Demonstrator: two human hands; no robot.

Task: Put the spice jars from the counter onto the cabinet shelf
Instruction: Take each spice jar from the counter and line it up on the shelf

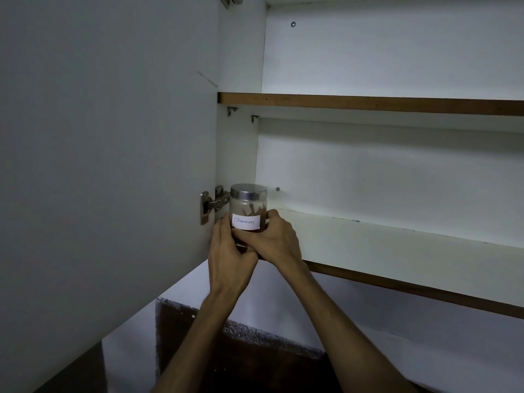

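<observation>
A glass spice jar (249, 208) with a metal lid and a white label reading "Cinnamon" stands upright at the far left end of the lower cabinet shelf (382, 245). Cinnamon sticks show inside it. My left hand (226, 259) wraps the jar's lower left side. My right hand (272, 239) grips its lower right side, thumb across the front under the label. The jar's base is hidden by my fingers, so I cannot tell whether it rests on the shelf.
The open cabinet door (107, 165) hangs close on the left, its hinge (212, 204) just beside the jar. An upper shelf (368, 104) runs above. The dark speckled counter (255, 350) lies below, between my forearms.
</observation>
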